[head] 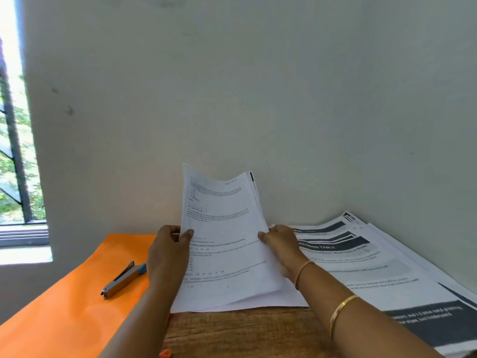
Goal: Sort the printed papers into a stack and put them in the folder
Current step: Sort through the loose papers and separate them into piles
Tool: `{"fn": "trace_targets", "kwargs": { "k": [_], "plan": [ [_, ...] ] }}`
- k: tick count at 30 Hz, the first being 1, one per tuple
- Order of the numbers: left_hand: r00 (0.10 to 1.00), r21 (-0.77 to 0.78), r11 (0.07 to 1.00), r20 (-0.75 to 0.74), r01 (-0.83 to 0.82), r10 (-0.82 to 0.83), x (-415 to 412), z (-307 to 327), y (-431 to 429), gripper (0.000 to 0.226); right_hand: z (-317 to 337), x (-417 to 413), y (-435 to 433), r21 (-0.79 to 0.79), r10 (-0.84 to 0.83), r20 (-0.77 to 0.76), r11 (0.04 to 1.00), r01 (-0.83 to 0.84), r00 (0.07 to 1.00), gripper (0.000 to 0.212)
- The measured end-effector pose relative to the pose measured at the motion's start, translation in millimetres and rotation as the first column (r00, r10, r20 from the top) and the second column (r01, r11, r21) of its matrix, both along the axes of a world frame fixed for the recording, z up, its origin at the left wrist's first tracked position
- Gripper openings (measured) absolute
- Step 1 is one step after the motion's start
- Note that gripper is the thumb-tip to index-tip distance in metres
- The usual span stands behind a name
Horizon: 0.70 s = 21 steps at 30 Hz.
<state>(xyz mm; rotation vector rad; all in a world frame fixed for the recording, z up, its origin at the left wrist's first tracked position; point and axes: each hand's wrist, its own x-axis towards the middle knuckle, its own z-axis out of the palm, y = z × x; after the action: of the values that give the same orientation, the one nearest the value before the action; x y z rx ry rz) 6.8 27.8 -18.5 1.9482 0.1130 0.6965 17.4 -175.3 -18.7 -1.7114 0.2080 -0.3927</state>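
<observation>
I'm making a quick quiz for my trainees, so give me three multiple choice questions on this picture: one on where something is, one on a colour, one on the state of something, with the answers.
1. Where does the grey metal stapler with the blue end lie?
A. on the flat orange paper folder
B. on the window ledge
C. on the floor

2. What colour are the banners on the spread pile of printed papers at right?
A. red
B. dark grey
C. green

3. How is the sheaf of white printed sheets?
A. crumpled
B. shut inside the folder
C. held up by both hands

Answers:
1 A, it rests on the folder's orange surface.
2 B, the printed bands are dark grey.
3 C, the left hand and right hand grip its side edges.
</observation>
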Motion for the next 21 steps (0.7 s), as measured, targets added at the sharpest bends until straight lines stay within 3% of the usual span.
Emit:
{"fn": "trace_targets", "kwargs": {
  "k": [4,7,10,13,16,21],
  "plan": [
    [0.997,0.074,0.994,-0.017,-0.080,0.081,-0.4,0.3,1.4,0.023,-2.4,0.2,-1.9,0.014,-0.046,-0.003,0.999,0.046,0.999,0.024],
    [0.981,0.213,0.965,-0.082,-0.154,0.174,-1.7,0.6,6.4,0.025,0.3,-2.2,-6.7,-0.035,-0.024,-0.058,0.999,0.022,0.998,0.023],
    [0.936,0.434,0.883,-0.203,-0.178,0.289,-3.7,3.6,11.4,0.028,-0.4,-4.8,-3.5,-0.065,0.046,-0.118,0.996,-0.054,0.992,0.008],
    [0.866,0.579,0.803,-0.318,-0.144,0.385,-3.6,2.7,15.3,0.034,-7.5,-6.5,5.8,-0.125,0.101,-0.185,0.984,-0.126,0.978,0.015],
    [0.820,0.609,0.785,-0.391,-0.110,0.418,-0.6,-4.7,20.9,0.036,-12.9,-10.0,12.3,-0.208,0.167,-0.227,0.954,-0.216,0.959,0.011],
    [0.826,0.575,0.813,-0.411,-0.095,0.387,0.6,-9.9,24.0,0.034,-8.8,-5.5,5.1,-0.547,0.074,-0.178,0.821,-0.161,0.981,0.036]
  ]
}}
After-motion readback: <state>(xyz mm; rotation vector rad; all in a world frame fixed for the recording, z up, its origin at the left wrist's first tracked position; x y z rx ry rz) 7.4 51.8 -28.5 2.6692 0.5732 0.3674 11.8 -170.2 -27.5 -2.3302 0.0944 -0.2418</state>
